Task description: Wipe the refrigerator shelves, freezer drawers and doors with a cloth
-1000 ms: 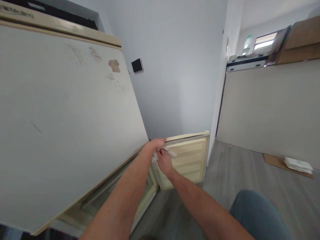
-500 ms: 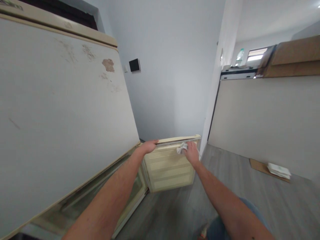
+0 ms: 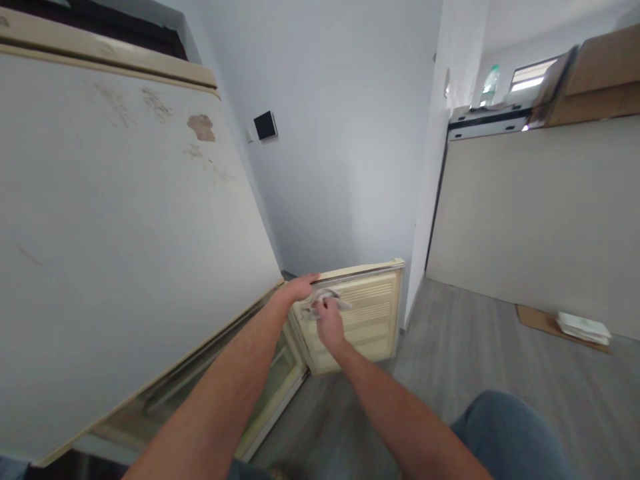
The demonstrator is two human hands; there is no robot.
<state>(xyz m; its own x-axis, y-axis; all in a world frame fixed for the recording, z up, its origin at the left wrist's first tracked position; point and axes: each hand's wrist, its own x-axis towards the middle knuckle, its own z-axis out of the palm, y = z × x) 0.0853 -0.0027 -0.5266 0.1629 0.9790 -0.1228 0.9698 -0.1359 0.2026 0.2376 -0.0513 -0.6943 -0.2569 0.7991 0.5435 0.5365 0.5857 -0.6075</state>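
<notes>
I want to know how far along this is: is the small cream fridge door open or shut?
Open: the small cream ribbed door stands swung out, its inner side facing the camera.
</notes>
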